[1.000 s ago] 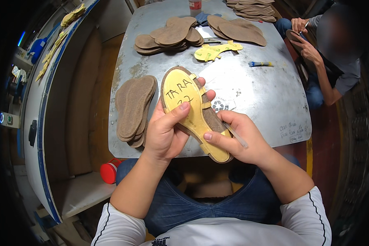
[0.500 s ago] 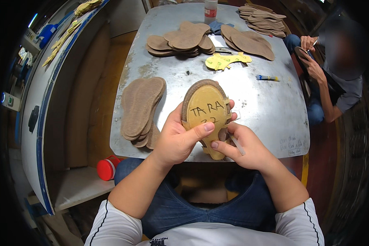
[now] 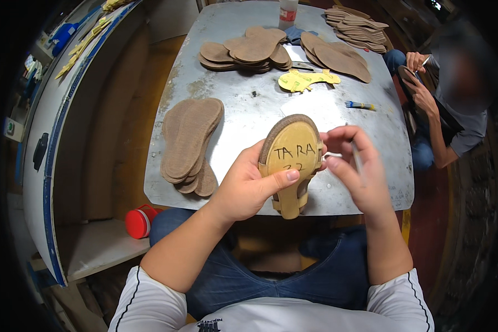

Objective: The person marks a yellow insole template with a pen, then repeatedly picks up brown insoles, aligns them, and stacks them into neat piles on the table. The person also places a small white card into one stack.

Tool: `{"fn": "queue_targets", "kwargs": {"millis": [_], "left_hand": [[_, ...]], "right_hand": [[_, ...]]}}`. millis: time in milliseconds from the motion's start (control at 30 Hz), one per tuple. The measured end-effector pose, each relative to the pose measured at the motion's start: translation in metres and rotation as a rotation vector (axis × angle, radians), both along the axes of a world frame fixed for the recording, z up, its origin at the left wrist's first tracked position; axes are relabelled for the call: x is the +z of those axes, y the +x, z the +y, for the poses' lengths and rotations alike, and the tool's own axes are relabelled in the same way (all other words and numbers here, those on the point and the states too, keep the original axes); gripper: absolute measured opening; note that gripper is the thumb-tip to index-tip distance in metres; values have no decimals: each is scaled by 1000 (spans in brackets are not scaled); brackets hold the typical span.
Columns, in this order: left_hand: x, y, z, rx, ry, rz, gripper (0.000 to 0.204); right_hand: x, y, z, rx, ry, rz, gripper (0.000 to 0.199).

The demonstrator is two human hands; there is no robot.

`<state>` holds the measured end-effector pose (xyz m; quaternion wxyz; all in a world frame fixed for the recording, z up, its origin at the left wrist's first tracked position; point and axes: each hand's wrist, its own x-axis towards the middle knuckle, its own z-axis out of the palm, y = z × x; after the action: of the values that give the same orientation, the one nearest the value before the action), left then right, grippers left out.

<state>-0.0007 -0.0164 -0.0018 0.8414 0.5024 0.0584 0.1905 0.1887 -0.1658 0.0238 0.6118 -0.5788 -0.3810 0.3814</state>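
Observation:
My left hand [image 3: 243, 185] grips a brown insole [image 3: 266, 139] upright over the near table edge, thumb across its front. A yellow template [image 3: 293, 185] with handwriting covers the insole's face, and its tabs lap the insole's edges. To the right of it, my right hand [image 3: 365, 174] is raised and slightly blurred, with a thin pale pen-like stick [image 3: 358, 157] between its fingers. A small white strip [image 3: 333, 155] shows at that hand's thumb and fingertips, beside the insole's right edge; I cannot tell what it is. A stack of brown insoles [image 3: 191, 138] lies left of my hands.
Across the grey metal table [image 3: 249, 108] lie more insole piles [image 3: 254, 47], a yellow template [image 3: 304, 81], a bundle of thin pens [image 3: 361, 105] and a bottle [image 3: 287, 15]. A co-worker [image 3: 462, 116] sits at the right. A red container [image 3: 138, 223] stands low left.
The insole and template have shifted slightly right and down in my left hand. My right hand has come off their lower part and moved up and right, stick still in it.

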Motion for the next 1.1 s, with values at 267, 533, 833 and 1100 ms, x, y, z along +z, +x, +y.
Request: {"fn": "queue_targets", "kwargs": {"millis": [267, 533, 833, 1100], "left_hand": [[-8, 5, -21, -216, -63, 147, 54], [-12, 8, -22, -151, -17, 181, 54], [-1, 9, -8, -15, -376, 100, 69], [-4, 3, 10, 71, -416, -2, 71]], "right_hand": [[6, 6, -8, 104, -53, 81, 23], [-3, 4, -4, 69, -33, 119, 21], [-15, 19, 4, -193, 23, 162, 42], [8, 20, -14, -44, 42, 47, 51]]}}
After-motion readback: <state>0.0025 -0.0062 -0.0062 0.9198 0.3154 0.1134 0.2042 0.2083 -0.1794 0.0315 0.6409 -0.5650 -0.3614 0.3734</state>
